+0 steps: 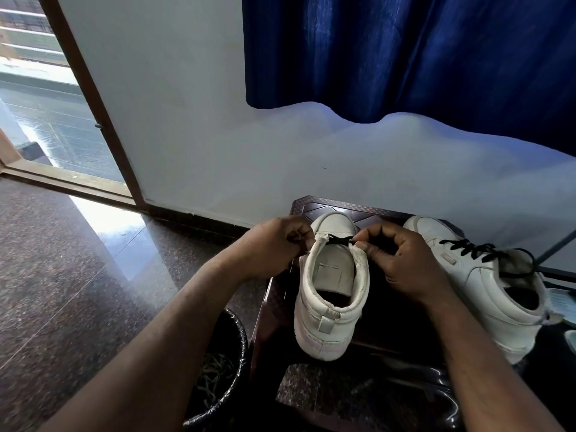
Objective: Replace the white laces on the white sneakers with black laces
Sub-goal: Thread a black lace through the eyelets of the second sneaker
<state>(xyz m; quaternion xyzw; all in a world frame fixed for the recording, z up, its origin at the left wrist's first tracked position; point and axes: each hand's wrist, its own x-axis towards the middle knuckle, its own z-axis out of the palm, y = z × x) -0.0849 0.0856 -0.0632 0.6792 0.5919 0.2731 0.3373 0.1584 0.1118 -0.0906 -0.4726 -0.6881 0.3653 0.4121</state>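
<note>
A white sneaker (330, 294) stands heel toward me on a dark stool (311, 204). A black lace (338, 240) crosses its lowest eyelets near the toe. My left hand (274, 244) pinches the lace end at the shoe's left side, fingers curled. My right hand (402, 257) pinches the other end at the right eyelet. The second white sneaker (486, 285) sits to the right, threaded with a black lace (477, 249).
A black bin (227, 363) with a plastic liner stands on the floor below my left forearm, pale laces lying inside. A white wall and blue curtain (405, 54) are behind the stool. An open doorway (46, 104) is at the left. The floor is polished dark stone.
</note>
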